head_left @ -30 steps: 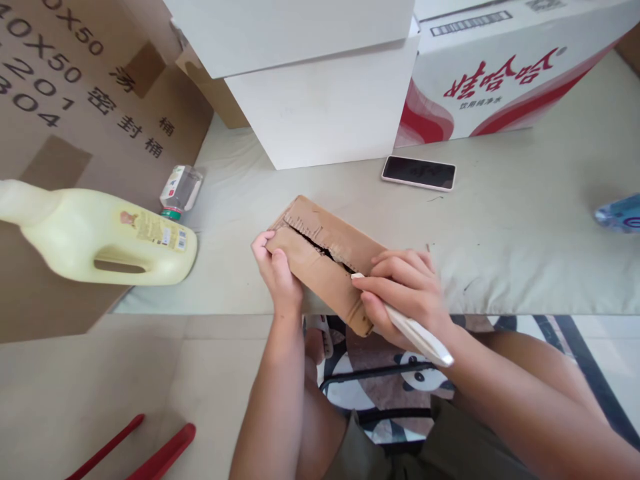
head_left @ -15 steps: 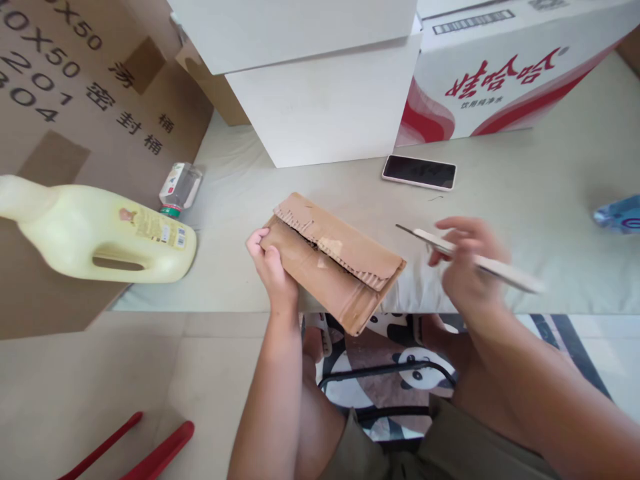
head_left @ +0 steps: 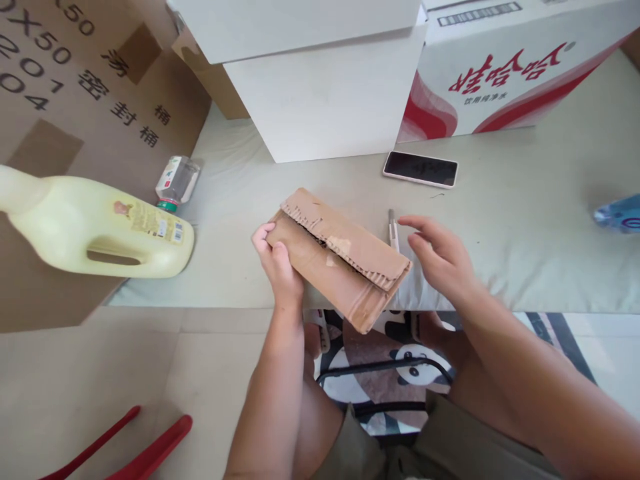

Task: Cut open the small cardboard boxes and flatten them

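Observation:
My left hand (head_left: 280,263) grips the left end of a flat brown cardboard box (head_left: 327,283), thumb on top. The box is held tilted over the table's front edge, its torn flap showing a ragged corrugated edge. A slim utility knife (head_left: 393,232) with a pale handle lies on the cloth just beyond the box, its lower part hidden behind it. Just right of the knife is my right hand (head_left: 443,260), fingers apart and holding nothing.
A phone (head_left: 420,169) lies behind the knife, before the white box (head_left: 335,100) and the red-and-white carton (head_left: 500,87). To the left are a yellow jug (head_left: 95,227), a small clear bottle (head_left: 177,183) and a large carton (head_left: 100,127). A blue-labelled bottle (head_left: 617,215) lies far right.
My right hand has let go of the utility knife, which now lies on the cloth behind the box. That hand has moved slightly left and opened. My left hand still holds the box.

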`<state>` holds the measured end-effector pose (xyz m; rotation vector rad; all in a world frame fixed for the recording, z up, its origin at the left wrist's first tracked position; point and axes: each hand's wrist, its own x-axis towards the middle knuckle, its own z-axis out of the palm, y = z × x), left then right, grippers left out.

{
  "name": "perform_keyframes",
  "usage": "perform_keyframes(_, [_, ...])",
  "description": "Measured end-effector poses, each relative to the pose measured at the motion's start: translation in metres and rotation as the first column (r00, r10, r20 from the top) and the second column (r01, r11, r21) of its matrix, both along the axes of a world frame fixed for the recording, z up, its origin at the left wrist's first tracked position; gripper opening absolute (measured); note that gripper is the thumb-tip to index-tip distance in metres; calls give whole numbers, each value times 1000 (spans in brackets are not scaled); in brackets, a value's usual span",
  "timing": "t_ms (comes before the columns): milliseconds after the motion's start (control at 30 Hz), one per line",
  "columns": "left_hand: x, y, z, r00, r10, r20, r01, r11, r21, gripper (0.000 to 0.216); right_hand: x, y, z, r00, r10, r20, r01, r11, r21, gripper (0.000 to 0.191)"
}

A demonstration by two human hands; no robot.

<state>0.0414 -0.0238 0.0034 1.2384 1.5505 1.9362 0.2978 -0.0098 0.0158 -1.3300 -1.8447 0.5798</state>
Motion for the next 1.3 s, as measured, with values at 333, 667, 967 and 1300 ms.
perform_keyframes(333, [4,-3,-6,992,18,-127,-17,1000,9,39,-54,-50,70,866,233,443,-318,940,126,39])
perform_keyframes(667, [24,-28,9,719,130,-682,170,920,354,36,-54,-46,61,839,245,485,-350,926,138,42])
perform_keyframes(967, [29,-30,6,704,124,-699,152,936,319,38,-46,-35,58,958,168,231,-195,976,96,28])
perform_keyframes(1300, [32,-29,7,710,137,-691,136,936,326,36,-37,-30,65,999,3,50,-16,964,267,17])
